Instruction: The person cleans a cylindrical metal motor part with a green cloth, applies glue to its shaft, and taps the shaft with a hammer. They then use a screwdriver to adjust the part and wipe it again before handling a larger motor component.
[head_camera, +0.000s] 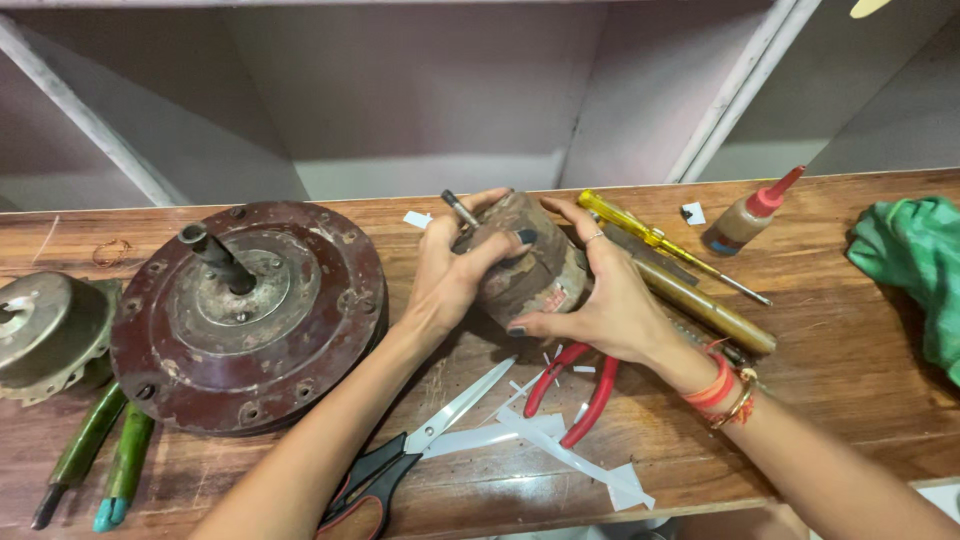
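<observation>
**Between both hands, mid-bench: a worn motor core, gripped from two sides**

At bench centre, held just above the wooden table (850, 360): a rusty brown cylindrical motor core (530, 265), clasped by both hands at once. Left hand (450, 275) wrapped over the near-left side, thumb laid across the top, fingers closed around a thin metal rod (460, 208) standing up at the far-left end. Right hand (605, 295) cupped against the right flank, fingers spread and pressed on, not clenched. Long axis tilted from near right up toward far left, stub end toward the left hand. Neither hand clearly nearer; core lodged squarely between them.

Directly nearer, beneath the wrists: red-handled pliers (580, 390), white paper strips (570, 455), and black-handled scissors (420, 450) pointing toward the core. Just right and farther: a yellow-handled screwdriver (650, 238) and a brass-coloured tube (705, 308) lying aslant. Beyond those, a small glue bottle (750, 215) with red nozzle. Far right edge: a green cloth (910, 260). Well to the left: a large maroon round housing (250, 320) with upright shaft, a grey metal cover (45, 330) beside it, and green-handled tools (105, 450) near the front edge.
</observation>
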